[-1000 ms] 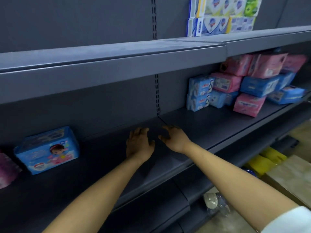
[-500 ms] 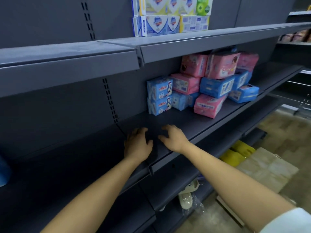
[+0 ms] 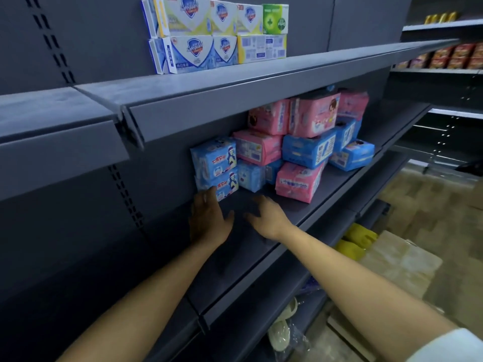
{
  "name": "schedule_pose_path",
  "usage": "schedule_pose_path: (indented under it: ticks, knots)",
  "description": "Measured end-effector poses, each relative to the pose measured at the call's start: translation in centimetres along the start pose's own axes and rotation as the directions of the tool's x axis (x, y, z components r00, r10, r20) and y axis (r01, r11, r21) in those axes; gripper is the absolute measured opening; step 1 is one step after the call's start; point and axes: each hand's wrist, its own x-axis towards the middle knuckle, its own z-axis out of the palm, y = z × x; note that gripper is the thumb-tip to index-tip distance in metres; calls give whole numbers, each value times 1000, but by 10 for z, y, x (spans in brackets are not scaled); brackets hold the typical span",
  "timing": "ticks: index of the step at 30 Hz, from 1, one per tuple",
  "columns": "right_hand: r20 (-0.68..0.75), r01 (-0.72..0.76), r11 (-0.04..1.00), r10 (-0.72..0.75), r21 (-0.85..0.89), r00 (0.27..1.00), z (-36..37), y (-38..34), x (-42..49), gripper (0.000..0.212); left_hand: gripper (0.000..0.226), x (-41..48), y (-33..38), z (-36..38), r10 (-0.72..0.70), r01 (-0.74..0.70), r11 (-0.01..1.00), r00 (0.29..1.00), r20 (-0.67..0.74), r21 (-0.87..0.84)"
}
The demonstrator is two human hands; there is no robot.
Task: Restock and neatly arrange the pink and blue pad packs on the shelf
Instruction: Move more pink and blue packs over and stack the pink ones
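A loose heap of pink and blue pad packs sits on the dark grey middle shelf (image 3: 308, 215). At its left, two blue packs (image 3: 214, 158) are stacked one on the other. Pink packs (image 3: 298, 182) and blue packs (image 3: 308, 150) pile up to the right, some tilted. My left hand (image 3: 207, 218) lies flat over the shelf, its fingertips touching the lower blue pack (image 3: 227, 188). My right hand (image 3: 269, 216) hovers over the shelf just right of it with fingers spread, holding nothing, a short way in front of the pile.
Soap boxes (image 3: 217, 32) are stacked on the upper shelf. Below the middle shelf are lower shelves, yellow items (image 3: 358, 237), a cardboard box (image 3: 400, 259) on the floor and white slippers in plastic (image 3: 283, 327). Another shelving unit with red packs (image 3: 454, 57) stands at far right.
The view has swung right along the shelf and both hands have moved toward the pile. My left fingertips now reach the lower blue pack; the lone blue pack at left is out of view.
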Motion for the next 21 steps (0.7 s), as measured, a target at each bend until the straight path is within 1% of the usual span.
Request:
schedule_pose_path:
  ticks: [4, 8, 11, 13, 16, 19, 21]
  knots:
    - [-17, 7, 1000, -7, -5, 1000, -7, 1, 33, 59, 71, 37, -4, 4, 27, -27, 999, 999, -30, -17]
    - [-48, -33, 996, 37, 87, 998, -7, 0, 60, 62, 79, 64, -9, 7, 52, -54, 998, 997, -56, -29]
    - [-86, -50, 987, 64, 152, 994, -7, 0, 75, 64, 86, 81, -8, 10, 84, -87, 996, 991, -107, -23]
    - [-107, -34, 983, 54, 179, 993, -7, 1, 83, 64, 87, 90, -7, 12, 89, -94, 995, 987, -137, -31]
    - [-144, -3, 974, 37, 226, 989, -14, 1, 97, 60, 92, 105, -2, 10, 37, -46, 997, 988, -149, -59]
    - [-130, 19, 970, 13, 243, 991, -21, -2, 112, 57, 97, 118, -2, 6, -14, -1, 996, 987, -160, -91]
    - [-116, 31, 969, -3, 243, 993, -23, -4, 122, 59, 99, 123, -4, 5, -40, 19, 991, 986, -160, -131]
